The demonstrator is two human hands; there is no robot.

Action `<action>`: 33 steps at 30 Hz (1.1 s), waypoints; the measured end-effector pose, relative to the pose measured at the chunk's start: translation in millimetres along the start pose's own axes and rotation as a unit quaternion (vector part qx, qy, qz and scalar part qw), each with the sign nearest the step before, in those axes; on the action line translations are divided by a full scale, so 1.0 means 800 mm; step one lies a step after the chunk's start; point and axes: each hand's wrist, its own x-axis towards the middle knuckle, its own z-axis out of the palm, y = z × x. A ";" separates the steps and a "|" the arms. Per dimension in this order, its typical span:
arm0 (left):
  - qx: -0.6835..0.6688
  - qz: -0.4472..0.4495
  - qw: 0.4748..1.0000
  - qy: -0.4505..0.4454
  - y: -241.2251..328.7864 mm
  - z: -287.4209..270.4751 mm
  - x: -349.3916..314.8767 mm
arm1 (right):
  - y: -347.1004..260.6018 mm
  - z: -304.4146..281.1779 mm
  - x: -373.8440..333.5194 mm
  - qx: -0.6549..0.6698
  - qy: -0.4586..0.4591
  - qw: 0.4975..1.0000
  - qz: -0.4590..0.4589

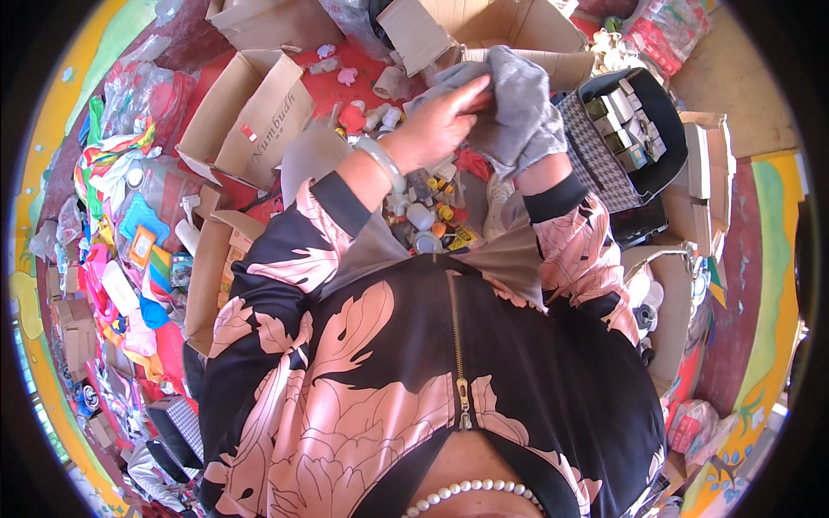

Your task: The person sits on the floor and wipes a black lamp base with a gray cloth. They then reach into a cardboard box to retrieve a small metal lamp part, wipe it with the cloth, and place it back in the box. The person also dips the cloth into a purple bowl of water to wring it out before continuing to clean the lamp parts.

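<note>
A crumpled grey cloth (pixel 522 108) is held up in front of me, over the things on the floor. My left hand (pixel 436 125), with a pale bangle (pixel 380 162) at its wrist, is closed on the cloth's left side, its fingers reaching into the folds. The cloth drapes over my right hand (pixel 544 175), so only the part by the wrist shows and its fingers are hidden. Whether something is wrapped inside the cloth, I cannot make out. Below my hands lies a pile of small bottles and jars (pixel 423 216) in yellow, white and orange.
Close on the right stands a houndstooth-patterned bin (pixel 591 164) with small boxes in it. Open cardboard boxes (pixel 259 121) stand to the left, ahead and right. Along the left, colourful cloths and plastic bags (pixel 129 173) are heaped. Red sheeting (pixel 345 65) covers the floor ahead.
</note>
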 end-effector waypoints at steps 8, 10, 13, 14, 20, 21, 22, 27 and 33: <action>0.299 -0.260 0.913 0.100 -0.124 -0.074 0.005 | 0.028 -0.031 0.047 0.206 0.131 0.960 0.138; 0.518 -0.215 0.826 -0.060 -0.230 -0.082 -0.011 | 0.045 -0.022 0.054 0.239 0.126 0.950 0.155; 0.479 -0.191 0.832 -0.203 -0.274 -0.066 -0.036 | 0.077 -0.013 0.056 0.261 0.127 0.939 0.184; 0.544 -0.145 0.772 -0.296 -0.293 -0.059 -0.043 | 0.086 -0.008 0.057 0.270 0.124 0.935 0.191; 0.399 -0.419 0.807 -0.117 -0.358 -0.014 -0.045 | 0.139 -0.008 0.048 0.269 0.141 0.921 0.243; 0.381 -0.436 0.804 -0.133 -0.374 -0.009 -0.042 | 0.149 -0.011 0.042 0.258 0.146 0.920 0.256; 0.390 -0.439 0.800 -0.125 -0.380 -0.002 -0.038 | 0.158 -0.011 0.032 0.243 0.150 0.920 0.270; 0.419 -0.442 0.779 -0.152 -0.416 0.027 -0.015 | 0.189 -0.019 -0.049 0.085 0.073 0.937 0.330; 0.474 -0.467 0.740 -0.098 -0.448 0.052 -0.001 | 0.194 -0.032 -0.105 -0.036 -0.013 0.936 0.349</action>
